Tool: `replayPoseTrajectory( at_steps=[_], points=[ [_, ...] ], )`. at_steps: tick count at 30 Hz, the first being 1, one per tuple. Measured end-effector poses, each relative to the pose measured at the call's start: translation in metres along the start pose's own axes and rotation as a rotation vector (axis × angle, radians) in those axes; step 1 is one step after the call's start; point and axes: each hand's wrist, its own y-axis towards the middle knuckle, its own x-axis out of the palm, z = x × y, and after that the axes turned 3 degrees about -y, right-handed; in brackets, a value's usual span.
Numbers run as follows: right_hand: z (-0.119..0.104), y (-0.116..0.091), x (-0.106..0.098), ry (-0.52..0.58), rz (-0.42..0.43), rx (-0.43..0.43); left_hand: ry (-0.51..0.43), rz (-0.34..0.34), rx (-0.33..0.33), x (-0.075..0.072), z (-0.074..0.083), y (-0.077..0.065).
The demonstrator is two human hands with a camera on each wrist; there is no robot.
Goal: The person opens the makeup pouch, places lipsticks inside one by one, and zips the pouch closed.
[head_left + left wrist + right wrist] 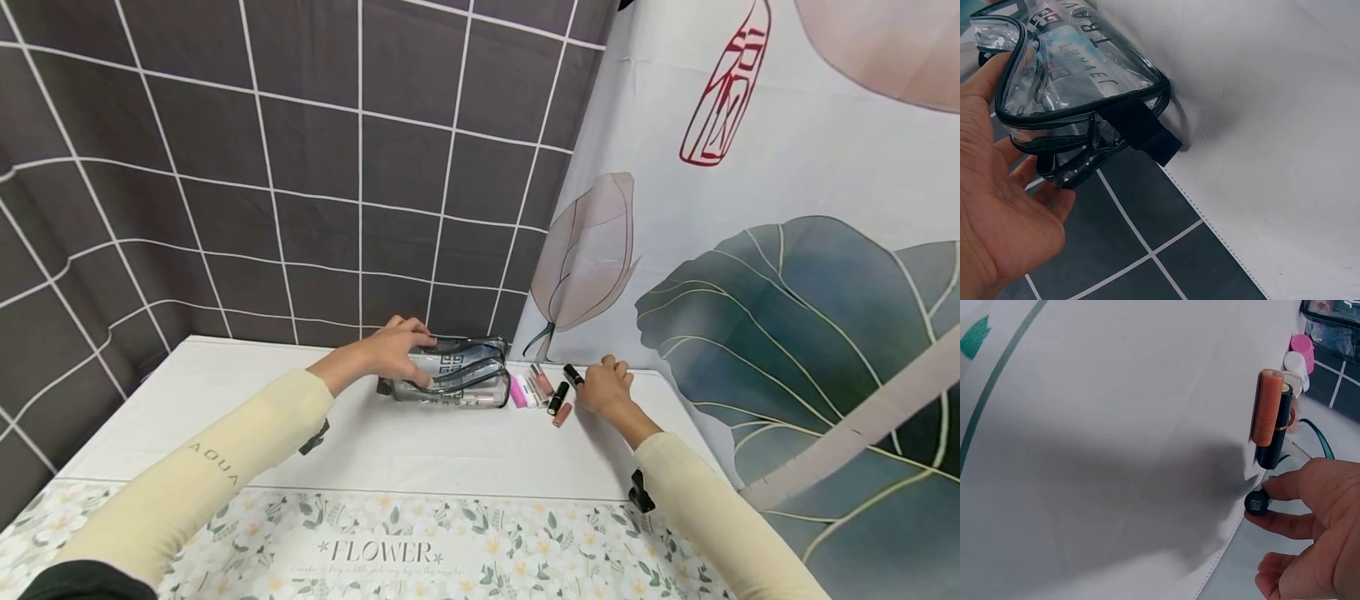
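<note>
My left hand point(390, 348) grips the left end of a clear zip pouch point(487, 390) with black trim, which lies near the back edge of the table. In the left wrist view its thumb and fingers curl about the pouch's end, beside a black strap tab point(1144, 134). To the right, my right hand point(606, 386) pinches a black lipstick tube point(1256, 502) between thumb and finger, the round end facing the right wrist camera. Beside that hand lie another black lipstick point(557, 398), an orange-brown lip tube point(562, 415) and a pinkish lip gloss tube point(542, 382).
A bright pink tube point(517, 393) and a white tube point(529, 393) lie against the pouch's right end. Dark gridded cloth point(307, 217) hangs behind the white table point(420, 454), and a leaf-printed curtain point(795, 333) on the right. Flowered cloth point(390, 517) covers the front.
</note>
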Motion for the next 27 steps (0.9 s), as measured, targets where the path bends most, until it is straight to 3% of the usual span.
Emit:
replayPoseTrajectory(
  at_steps=[6,27],
  points=[
    [0.0,0.003,-0.005,0.039,0.071,-0.025,-0.005,0.003,-0.005,-0.002,0.002,0.0],
    [-0.025,0.002,-0.017,0.152,0.166,-0.161,0.001,0.01,0.011,0.0,0.0,0.0]
  ],
)
